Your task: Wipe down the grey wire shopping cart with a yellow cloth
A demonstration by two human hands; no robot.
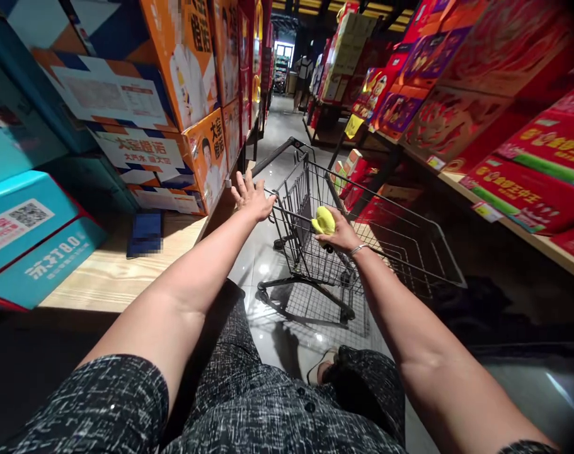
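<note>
My left hand point(252, 199) reaches forward with its fingers spread, at the near end of the handle of a black wire shopping cart point(304, 189). Whether the palm touches the handle, I cannot tell. In my right hand point(345, 234) is a bright yellow folded cloth point(324, 220), gripped between thumb and fingers. This hand is over the side of the cart's basket, and contact with the wires is unclear. The cart stands at an angle across the aisle, and its wire basket shows no goods inside.
Orange and white drink cartons point(145, 151) are stacked on a wooden shelf at left, beside teal boxes point(41, 239) and a dark blue packet point(145, 234). Red gift boxes point(527, 170) fill the right shelf. A person point(304, 72) stands far down the shiny-floored aisle.
</note>
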